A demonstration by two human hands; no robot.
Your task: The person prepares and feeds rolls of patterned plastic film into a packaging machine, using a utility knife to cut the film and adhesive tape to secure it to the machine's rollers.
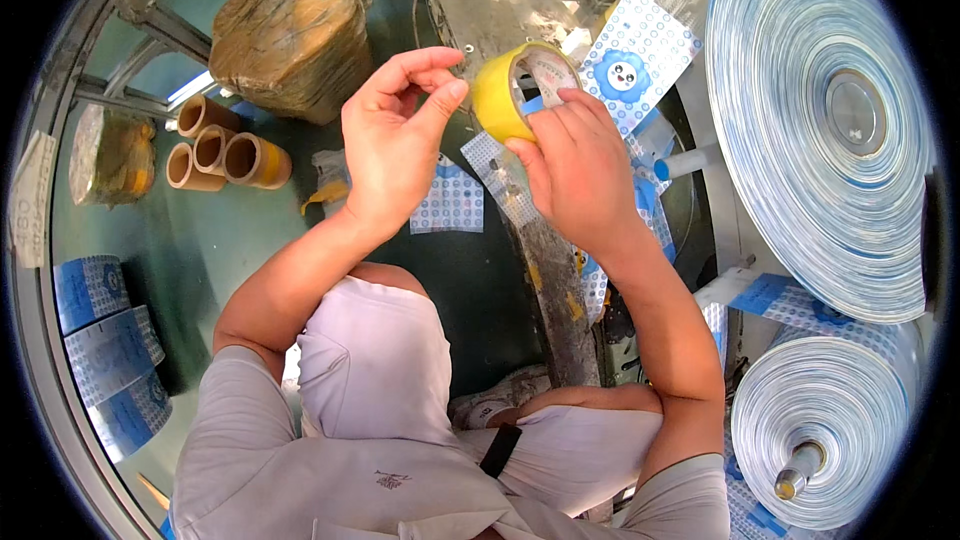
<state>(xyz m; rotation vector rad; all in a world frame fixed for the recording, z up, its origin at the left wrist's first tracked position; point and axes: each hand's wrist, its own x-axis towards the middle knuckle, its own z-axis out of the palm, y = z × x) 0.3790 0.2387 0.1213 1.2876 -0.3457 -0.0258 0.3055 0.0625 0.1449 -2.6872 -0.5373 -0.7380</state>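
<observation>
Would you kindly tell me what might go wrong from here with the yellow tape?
The tape might slip, as the right hand grips only one side of the ring. It could also stick to the printed sheet, which appears just beyond it. If the left hand pinches a loose end, which I cannot make out, that end might curl onto itself.

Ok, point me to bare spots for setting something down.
The green floor is bare between the brown cardboard tubes, blue-white printed film bundles and left forearm, and below the square blue-dotted film sheet, left of the grimy metal ledge. The right is crowded: two round blue-white film rolls, plus loose printed film around the right hand.
</observation>
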